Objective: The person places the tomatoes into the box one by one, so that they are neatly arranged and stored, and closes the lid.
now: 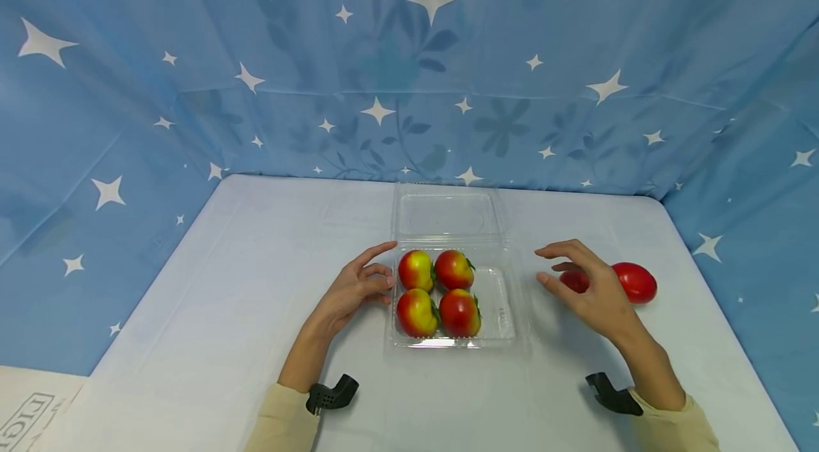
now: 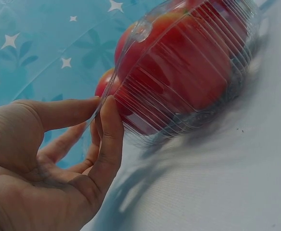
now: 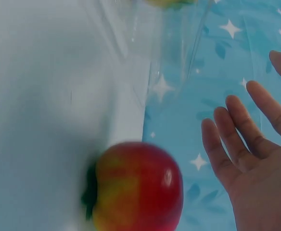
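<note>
A clear plastic clamshell box (image 1: 502,303) lies with its lid (image 1: 448,214) folded back. Several red-yellow tomato-like fruits (image 1: 461,313) with green leaves fill its left part. My left hand (image 1: 355,288) is at the box's left side; in the left wrist view its thumb and fingertips (image 2: 110,108) pinch the thin rim. To the right of the box, my right hand (image 1: 591,292) hovers with fingers spread and nothing in them. Beside and partly behind it are red fruits (image 1: 635,283), one largely hidden. The right wrist view shows a red-yellow fruit (image 3: 138,187) apart from the fingers.
A white cloth (image 1: 256,246) covers the table. Blue star-patterned curtains (image 1: 384,68) stand behind it and along both sides. A printed cardboard piece (image 1: 35,409) lies at the lower left. Each wrist carries a black camera mount (image 1: 333,394).
</note>
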A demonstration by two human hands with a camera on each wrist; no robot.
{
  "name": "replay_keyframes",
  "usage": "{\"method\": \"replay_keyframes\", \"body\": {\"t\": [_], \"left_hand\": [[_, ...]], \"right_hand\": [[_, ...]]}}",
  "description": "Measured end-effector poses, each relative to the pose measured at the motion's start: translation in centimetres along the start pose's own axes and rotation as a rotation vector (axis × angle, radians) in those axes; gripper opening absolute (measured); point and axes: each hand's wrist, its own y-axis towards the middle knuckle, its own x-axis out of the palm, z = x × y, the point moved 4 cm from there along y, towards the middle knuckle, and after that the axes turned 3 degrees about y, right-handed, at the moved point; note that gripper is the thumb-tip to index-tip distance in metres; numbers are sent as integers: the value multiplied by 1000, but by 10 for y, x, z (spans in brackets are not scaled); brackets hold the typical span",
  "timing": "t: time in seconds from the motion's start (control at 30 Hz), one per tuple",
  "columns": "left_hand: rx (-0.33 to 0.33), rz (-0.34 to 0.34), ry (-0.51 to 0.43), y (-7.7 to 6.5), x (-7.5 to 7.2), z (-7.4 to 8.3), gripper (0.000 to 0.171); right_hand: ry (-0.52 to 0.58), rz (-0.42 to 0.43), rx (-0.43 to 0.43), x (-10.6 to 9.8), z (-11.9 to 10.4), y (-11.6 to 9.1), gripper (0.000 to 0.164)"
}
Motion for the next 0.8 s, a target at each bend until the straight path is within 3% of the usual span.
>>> {"method": "replay_keyframes", "body": {"t": [0.8], "left_hand": [[-6, 0, -6, 2, 0, -2, 68]], "right_hand": [[-97, -3, 119, -31, 22, -17, 51]]}}
